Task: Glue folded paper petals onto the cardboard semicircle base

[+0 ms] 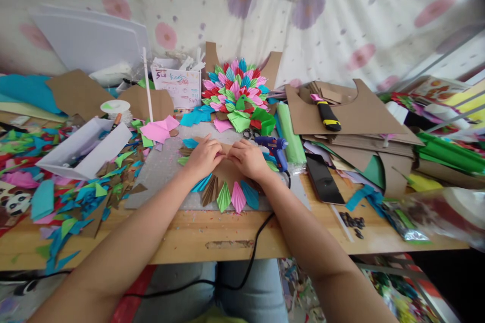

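Observation:
My left hand (206, 156) and my right hand (248, 157) meet over a brown cardboard piece (227, 172), their fingertips closed and almost touching. Whatever they pinch is hidden behind the fingers. Pleated paper pieces fan out from the cardboard's near edge: a brown one (210, 192), a green one (224, 197), a pink one (238, 198) and a blue one (250, 195). More coloured pieces show past both hands. The cardboard lies on a grey board (151, 186). Just right of my right hand rests a blue glue gun (278, 149).
A colourful pleated-paper piece (237, 86) stands at the back. Left are paper scraps (83, 197) and an open white box (62, 161). Right are a phone (324, 179), stacked cardboard (348, 111) with a yellow-black cutter (329, 115), and small black pieces (352, 221). A black cord (257, 237) crosses the table's front edge.

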Demonstrator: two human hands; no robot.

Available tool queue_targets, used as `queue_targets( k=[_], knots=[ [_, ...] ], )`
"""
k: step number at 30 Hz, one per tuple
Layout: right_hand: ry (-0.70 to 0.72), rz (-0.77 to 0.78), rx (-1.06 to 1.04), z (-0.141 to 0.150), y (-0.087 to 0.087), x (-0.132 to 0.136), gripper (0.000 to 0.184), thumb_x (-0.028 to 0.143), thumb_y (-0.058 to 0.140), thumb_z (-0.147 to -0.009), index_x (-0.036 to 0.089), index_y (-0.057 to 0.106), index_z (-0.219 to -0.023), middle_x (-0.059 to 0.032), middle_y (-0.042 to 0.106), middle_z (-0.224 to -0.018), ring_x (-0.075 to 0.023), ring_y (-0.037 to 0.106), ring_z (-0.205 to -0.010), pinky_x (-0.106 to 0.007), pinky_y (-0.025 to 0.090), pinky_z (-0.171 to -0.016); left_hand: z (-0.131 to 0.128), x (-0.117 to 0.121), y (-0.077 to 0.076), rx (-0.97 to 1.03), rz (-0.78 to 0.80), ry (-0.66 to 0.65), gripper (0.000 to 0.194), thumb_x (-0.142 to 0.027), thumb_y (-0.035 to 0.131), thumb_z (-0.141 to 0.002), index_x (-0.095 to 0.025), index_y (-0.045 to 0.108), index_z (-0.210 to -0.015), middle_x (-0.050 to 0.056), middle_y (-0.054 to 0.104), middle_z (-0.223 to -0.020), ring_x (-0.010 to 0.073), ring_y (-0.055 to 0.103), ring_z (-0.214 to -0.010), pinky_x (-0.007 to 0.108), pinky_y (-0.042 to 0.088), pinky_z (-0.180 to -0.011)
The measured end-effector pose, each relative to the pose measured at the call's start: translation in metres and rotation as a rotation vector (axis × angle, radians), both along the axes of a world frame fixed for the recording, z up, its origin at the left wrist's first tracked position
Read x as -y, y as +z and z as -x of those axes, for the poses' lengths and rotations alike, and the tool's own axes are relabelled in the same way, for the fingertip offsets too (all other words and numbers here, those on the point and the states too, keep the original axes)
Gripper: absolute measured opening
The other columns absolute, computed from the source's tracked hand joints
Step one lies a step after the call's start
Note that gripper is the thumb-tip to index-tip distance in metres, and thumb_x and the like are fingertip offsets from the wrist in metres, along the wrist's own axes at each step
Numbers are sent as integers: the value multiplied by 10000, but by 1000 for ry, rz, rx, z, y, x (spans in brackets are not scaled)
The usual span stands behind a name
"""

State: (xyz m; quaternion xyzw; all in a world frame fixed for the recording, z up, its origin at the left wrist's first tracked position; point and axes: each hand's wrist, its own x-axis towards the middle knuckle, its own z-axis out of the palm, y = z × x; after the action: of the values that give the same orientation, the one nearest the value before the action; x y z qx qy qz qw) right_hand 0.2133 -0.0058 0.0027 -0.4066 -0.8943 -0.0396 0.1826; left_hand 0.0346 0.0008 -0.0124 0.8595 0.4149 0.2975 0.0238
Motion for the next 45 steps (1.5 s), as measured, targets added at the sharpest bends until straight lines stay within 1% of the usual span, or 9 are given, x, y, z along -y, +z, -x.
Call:
queue_targets(
  k=[5,11,15,19,21,26,34,40,45],
  knots=[
    [-3,-8,-55,-5,-2,-2,200,279,523,-882,176,642,-758,-46,599,-766,-180,458,-785,-279,303,-633,-1,-2,0,72,-2,11,148,-210,606,-780,-199,499,-678,-7,577,-719,171,576,-759,461,383,-1021],
    [-11,7,-150,-9,-4,-4,197,285,537,-874,183,637,-739,-33,580,-743,-165,468,-770,-267,306,-642,0,0,2,150,-1,-82,76,-206,553,-823,-185,544,-751,16,613,-798,165,574,-830,432,385,-1019],
    [-34,74,-227,-9,-3,-4,182,277,578,-850,175,623,-707,-18,577,-742,-134,496,-714,-244,301,-615,2,0,4,155,-2,-74,92,-219,569,-811,-188,539,-729,15,602,-763,177,561,-865,412,406,-992],
    [-37,142,-303,-8,-2,-4,154,248,593,-833,171,623,-704,-7,570,-738,-114,512,-672,-229,298,-592,5,-3,6,182,-9,-40,186,-284,622,-781,-194,505,-668,-8,559,-682,169,548,-780,419,399,-995],
    [-31,163,-326,-9,-2,-5,143,236,598,-825,171,624,-700,-2,561,-716,-112,512,-664,-226,303,-595,6,-4,7,198,10,-49,190,-285,616,-787,-194,505,-663,-18,555,-677,157,546,-749,428,380,-1015],
    [-30,176,-358,-11,-2,-6,137,213,600,-812,167,620,-685,1,547,-691,-111,503,-654,-222,318,-607,10,-5,10,210,110,-144,115,-222,535,-828,-195,556,-718,-2,611,-784,150,574,-840,402,390,-1007],
    [-31,196,-347,-10,0,-2,127,197,582,-816,169,625,-700,-2,553,-701,-115,506,-671,-222,342,-632,17,-6,11,260,100,-91,165,-310,624,-768,-201,528,-689,-7,616,-776,159,588,-808,431,395,-990],
    [-29,208,-364,-9,0,0,118,212,597,-811,167,633,-708,-7,562,-708,-117,508,-674,-219,344,-626,20,-7,10,284,120,-87,204,-336,677,-720,-196,546,-650,-7,619,-728,161,594,-787,394,439,-917],
    [-107,170,-407,-29,-7,-5,105,159,593,-788,157,628,-689,-13,573,-720,-124,521,-689,-225,356,-632,44,-12,10,402,91,12,259,-333,675,-712,-189,505,-580,6,622,-763,155,597,-800,370,457,-882]
  ],
)
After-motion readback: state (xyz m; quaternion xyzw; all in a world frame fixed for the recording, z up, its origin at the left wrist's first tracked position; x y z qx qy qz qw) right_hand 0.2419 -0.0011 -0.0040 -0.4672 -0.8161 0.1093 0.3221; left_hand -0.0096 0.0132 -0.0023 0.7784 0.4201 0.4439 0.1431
